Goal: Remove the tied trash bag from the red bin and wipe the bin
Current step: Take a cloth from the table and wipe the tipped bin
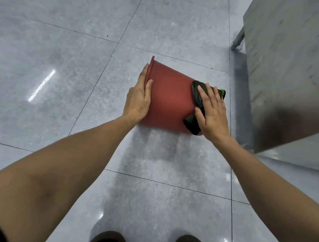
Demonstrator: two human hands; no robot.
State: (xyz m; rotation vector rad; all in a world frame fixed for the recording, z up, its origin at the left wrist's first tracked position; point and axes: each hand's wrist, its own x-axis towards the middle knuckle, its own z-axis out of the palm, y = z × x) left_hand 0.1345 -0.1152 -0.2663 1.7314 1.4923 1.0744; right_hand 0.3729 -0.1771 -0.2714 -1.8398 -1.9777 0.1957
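The red bin lies on its side on the grey tiled floor, its rim to the left and its base to the right. My left hand rests flat against the rim end, fingers straight. My right hand presses a dark cloth with a green edge onto the bin's wall near the base, fingers spread flat. No trash bag is in view.
A stainless steel cabinet or table stands close on the right, one of its legs on the floor behind the bin. My feet in dark sandals are at the bottom edge. Shiny floor tiles stretch to the left.
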